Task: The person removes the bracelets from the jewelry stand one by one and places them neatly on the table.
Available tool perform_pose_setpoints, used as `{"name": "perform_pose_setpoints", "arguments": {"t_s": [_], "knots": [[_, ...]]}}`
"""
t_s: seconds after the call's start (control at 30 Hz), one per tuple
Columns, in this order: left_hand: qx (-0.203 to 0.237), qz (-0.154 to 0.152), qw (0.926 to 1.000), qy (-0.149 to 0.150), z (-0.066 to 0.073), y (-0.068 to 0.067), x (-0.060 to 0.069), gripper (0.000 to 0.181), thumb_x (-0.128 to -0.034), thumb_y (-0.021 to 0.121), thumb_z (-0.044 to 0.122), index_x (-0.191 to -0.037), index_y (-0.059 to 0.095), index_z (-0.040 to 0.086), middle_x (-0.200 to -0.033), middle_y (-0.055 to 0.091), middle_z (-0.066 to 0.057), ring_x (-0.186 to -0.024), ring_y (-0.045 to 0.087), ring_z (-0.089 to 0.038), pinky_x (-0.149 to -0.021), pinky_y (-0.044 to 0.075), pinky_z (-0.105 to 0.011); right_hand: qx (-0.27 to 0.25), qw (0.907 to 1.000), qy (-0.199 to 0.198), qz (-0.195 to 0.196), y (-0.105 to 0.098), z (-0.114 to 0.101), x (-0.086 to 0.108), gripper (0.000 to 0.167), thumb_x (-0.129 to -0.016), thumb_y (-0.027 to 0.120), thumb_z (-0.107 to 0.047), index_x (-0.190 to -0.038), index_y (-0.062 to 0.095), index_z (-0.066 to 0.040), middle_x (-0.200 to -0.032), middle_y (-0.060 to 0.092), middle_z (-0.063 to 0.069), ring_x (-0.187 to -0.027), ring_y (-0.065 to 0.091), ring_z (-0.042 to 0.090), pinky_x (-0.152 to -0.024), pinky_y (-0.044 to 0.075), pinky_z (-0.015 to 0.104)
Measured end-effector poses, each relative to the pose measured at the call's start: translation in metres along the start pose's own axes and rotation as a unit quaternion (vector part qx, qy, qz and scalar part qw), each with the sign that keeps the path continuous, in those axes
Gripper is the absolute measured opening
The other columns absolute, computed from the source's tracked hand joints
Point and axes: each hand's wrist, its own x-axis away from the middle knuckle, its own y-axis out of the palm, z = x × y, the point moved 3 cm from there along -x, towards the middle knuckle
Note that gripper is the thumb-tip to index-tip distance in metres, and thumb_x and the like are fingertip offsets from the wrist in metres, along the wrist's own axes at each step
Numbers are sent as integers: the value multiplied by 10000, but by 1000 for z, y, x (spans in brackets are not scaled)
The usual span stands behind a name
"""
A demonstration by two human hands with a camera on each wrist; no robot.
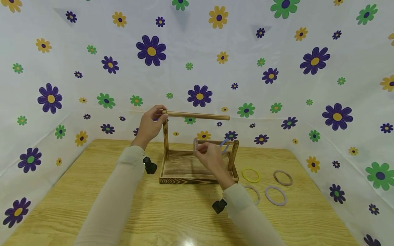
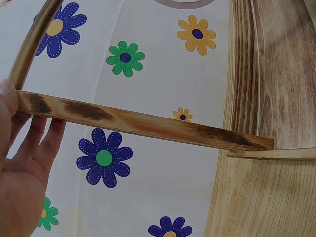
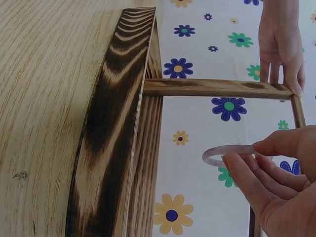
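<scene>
A wooden stand has a shallow tray base [image 1: 191, 181], a tall left post [image 1: 166, 136] carrying the upper rod [image 1: 200, 116], and a short right post [image 1: 234, 155] with a lower rod [image 1: 209, 141]. My left hand [image 1: 150, 124] grips the tall post's top, where the upper rod joins it. Between thumb and fingers my right hand [image 1: 210, 155] pinches a pale greyish bangle [image 3: 217, 155], near the lower rod's left end; whether the rod passes through it I cannot tell. A blue bangle [image 1: 225, 146] hangs on the lower rod, partly behind the right hand.
Right of the stand, a yellow bangle [image 1: 251, 174], a brown bangle [image 1: 283, 178], a lilac bangle [image 1: 275, 195] and a pale bangle [image 1: 257, 195] lie on the wooden table [image 1: 172, 212]. The right sleeve partly covers the pale one. Flower-printed sheeting [image 1: 172, 78] surrounds the table's back and sides.
</scene>
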Motion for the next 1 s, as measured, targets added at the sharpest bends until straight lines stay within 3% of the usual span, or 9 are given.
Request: {"name": "perform_pose_setpoints", "arguments": {"t_s": [0.4, 0.8, 1.0], "knots": [[33, 0, 10000, -11, -3, 1, 1, 324, -1061, 597, 275, -1332, 591, 97, -1328, 623, -179, -1297, 606, -371, -1093, 485, -574, -172, 9997, -77, -162, 1, 1, 3, 117, -937, 746, -104, -1003, 751, -8, -949, 786, 150, -843, 761, 263, -727, 630, 357], [2, 20, 10000, 31, -2, 1, 1, 328, -1062, 593, 281, -1331, 590, 92, -1317, 627, -175, -1274, 617, -373, -1082, 492, -575, -621, 9974, -313, -204, -13, 7, 8, 138, -944, 720, -59, -1040, 741, 38, -963, 772, 184, -841, 762, 292, -725, 637, 338], [27, 29, 10000, 2, -2, 1, 0, 317, -1064, 587, 280, -1329, 595, 107, -1317, 626, -164, -1274, 620, -360, -1075, 499, -563, -526, 9977, -360, -248, -18, 10, 11, 135, -959, 708, -73, -1048, 749, 20, -952, 775, 172, -817, 758, 272, -719, 633, 337]]}}
